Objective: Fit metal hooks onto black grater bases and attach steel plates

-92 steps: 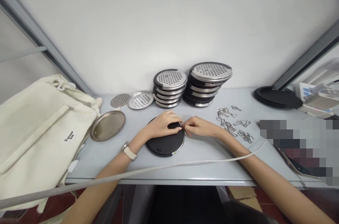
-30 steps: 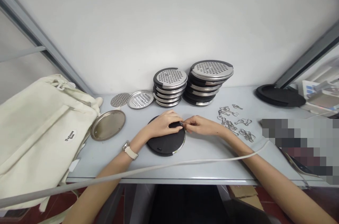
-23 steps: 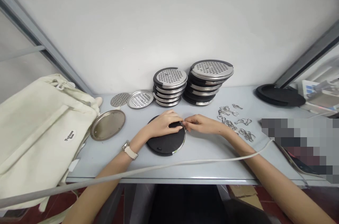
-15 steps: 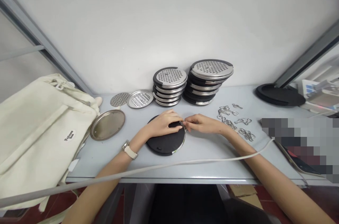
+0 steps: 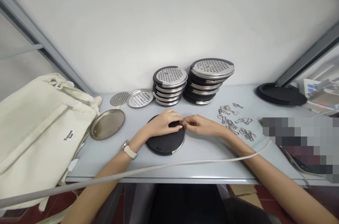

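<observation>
A black round disc (image 5: pixel 168 143) with a silvery edge along its right side lies on the table in front of me. My left hand (image 5: pixel 164 123) rests over its upper part, fingers curled and gripping it, with the thumb near the right rim. At that rim my right hand (image 5: pixel 197 124) pinches a small metal clip (image 5: pixel 181 122), which is mostly hidden by the fingertips. Several metal ring clips (image 5: pixel 230 123) lie loose to the right of my right hand.
Two stacks of round graters (image 5: pixel 171 77) (image 5: pixel 212 68) stand by the wall. Left of them are a grater plate (image 5: pixel 140 99), a perforated disc (image 5: pixel 119 99) and a metal lid (image 5: pixel 107 125). A cream bag (image 5: pixel 47 125) sits left; black discs (image 5: pixel 282 95) lie right. A cable (image 5: pixel 201 162) crosses in front.
My right hand has shifted very slightly at the disc's rim, and the metal clip there sits at a different angle. My left hand stays in place on the disc.
</observation>
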Tool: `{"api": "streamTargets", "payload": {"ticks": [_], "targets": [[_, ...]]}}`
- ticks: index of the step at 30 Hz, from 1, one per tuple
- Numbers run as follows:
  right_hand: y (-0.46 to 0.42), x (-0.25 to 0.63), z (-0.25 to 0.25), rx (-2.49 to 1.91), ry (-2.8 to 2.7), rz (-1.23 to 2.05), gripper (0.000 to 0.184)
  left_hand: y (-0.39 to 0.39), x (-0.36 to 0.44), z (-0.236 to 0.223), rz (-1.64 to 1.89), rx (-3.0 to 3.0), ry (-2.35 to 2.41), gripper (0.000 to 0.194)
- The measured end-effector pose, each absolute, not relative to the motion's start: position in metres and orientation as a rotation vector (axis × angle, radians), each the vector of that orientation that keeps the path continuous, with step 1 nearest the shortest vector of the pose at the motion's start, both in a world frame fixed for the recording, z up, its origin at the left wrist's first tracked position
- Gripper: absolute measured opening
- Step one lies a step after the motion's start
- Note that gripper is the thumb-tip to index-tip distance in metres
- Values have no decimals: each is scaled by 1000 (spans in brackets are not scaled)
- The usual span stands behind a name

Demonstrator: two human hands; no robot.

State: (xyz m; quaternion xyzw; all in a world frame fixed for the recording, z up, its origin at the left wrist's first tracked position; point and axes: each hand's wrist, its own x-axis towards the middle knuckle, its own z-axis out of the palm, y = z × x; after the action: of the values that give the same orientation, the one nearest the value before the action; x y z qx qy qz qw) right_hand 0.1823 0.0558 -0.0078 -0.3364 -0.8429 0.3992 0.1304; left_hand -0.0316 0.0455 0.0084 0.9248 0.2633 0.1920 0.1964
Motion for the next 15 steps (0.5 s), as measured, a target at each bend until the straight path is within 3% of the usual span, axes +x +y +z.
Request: {"api": "streamTargets", "payload": {"ticks": [15], "targets": [[55,182,-11,-953,-2407,1143,23,47,-32,6,530,2602,738,16]]}}
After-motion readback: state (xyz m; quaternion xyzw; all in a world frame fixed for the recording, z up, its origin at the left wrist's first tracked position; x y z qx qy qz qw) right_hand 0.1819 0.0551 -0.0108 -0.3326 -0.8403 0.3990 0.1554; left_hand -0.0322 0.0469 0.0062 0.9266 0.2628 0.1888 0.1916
